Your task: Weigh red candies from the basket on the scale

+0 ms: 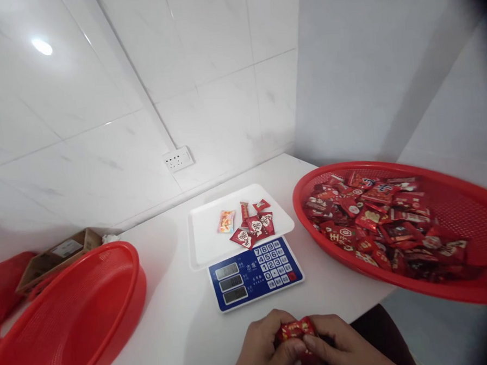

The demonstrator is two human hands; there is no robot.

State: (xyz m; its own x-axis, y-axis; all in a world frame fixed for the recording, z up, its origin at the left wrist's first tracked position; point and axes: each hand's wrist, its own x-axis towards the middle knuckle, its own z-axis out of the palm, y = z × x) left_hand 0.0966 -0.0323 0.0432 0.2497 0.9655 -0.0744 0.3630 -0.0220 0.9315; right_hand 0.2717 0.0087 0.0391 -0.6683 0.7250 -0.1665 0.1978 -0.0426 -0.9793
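At the table's front edge, my left hand point(264, 345) and my right hand point(337, 341) pinch a shiny red-and-gold snack packet point(296, 329) between them. More red wrapping shows below the thumbs, and I cannot tell whether it is the same packet. Just beyond my hands stands a digital scale point(252, 274) with a blue keypad panel and a white weighing tray point(208, 241). On that tray lie several small red packets point(255, 225) and one pink-and-orange packet point(226, 221).
To the right, a big red plastic basket point(311, 222) holds a heap of red snack packets point(376, 213). Another red basket point(125, 265) stands at the left. Behind it is a cardboard box point(63, 252). A wall socket point(178, 159) sits above the white table point(169, 317).
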